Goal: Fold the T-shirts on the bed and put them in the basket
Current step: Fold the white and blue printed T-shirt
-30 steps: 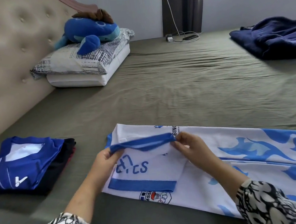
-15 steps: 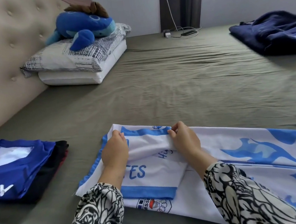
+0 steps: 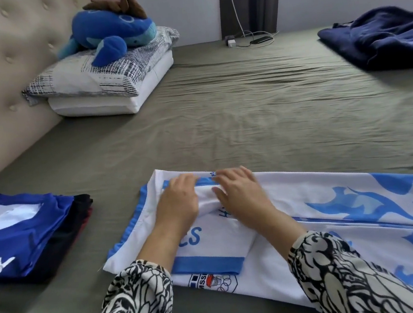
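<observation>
Both hands [image 3: 179, 202] flat on white T-shirt [image 3: 306, 196]

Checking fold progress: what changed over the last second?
Both hands carried the blue-trimmed sleeve away from the body and laid it on the white T-shirt. Left hand and right hand released their pinch, now pressing flat. Folded stack, pillows unchanged.

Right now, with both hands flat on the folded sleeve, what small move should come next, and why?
Probably slide the right hand rightward to gather the long unfolded body of the white and blue T-shirt. The left hand already presses the sleeve flat, while that stretch lies spread across the bed.
</observation>
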